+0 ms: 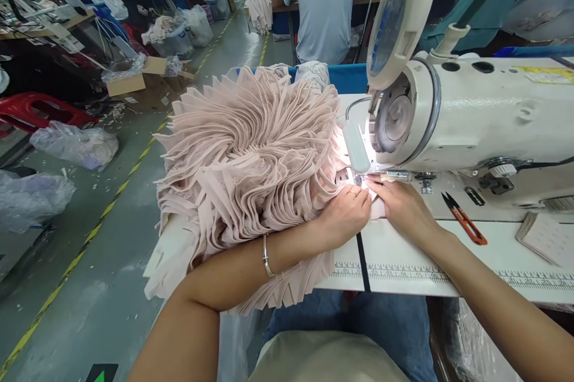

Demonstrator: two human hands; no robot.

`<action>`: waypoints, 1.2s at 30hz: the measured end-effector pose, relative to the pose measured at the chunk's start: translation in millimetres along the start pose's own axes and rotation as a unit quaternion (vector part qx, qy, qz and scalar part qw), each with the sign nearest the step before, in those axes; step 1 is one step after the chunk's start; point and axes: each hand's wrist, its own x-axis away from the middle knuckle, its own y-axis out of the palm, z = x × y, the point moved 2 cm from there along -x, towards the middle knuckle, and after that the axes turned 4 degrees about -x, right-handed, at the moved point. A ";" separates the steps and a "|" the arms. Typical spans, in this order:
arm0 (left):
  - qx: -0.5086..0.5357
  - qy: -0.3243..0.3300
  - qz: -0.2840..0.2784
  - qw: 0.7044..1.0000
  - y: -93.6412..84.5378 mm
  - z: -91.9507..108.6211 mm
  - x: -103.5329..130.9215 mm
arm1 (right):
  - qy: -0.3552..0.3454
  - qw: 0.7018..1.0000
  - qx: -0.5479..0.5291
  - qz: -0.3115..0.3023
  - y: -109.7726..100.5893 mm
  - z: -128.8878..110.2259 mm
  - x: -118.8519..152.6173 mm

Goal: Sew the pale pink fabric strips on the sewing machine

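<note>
Under the lit needle area of a white sewing machine (pixel 493 113) lies a pale pink fabric piece (pixel 378 210). My left hand (pixel 347 217) is closed on this piece, fingertips pinched together just in front of the presser foot. From the right, my right hand (pixel 406 208) grips the same piece, its forefinger reaching close to the foot; its thumb is partly hidden. A large heap of pale pink fabric pieces (pixel 251 149), stacked in overlapping folds, rests left of the needle, and my left forearm lies against its front.
Orange-handled thread snips (pixel 466 220) and a small black metal part (pixel 474 196) lie on the machine bed. A stack of paper (pixel 540 238) sits at the right. A ruler strip (pixel 403 273) runs along the front edge. Behind the machine, a person in a light blue shirt (pixel 325 5) sits.
</note>
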 end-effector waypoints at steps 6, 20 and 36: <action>0.003 -0.005 -0.018 1.000 1.5 -1.4 -0.5 | 0.010 1.000 0.010 -0.023 -5.3 -3.7 -3.9; -0.007 -0.019 -0.005 1.000 11.2 -3.9 -0.5 | 0.031 0.999 0.018 -0.017 0.4 -5.5 -8.1; 0.052 0.000 -0.045 0.998 -1.7 -39.9 3.7 | 0.062 0.987 -0.132 0.070 -0.4 -0.5 2.4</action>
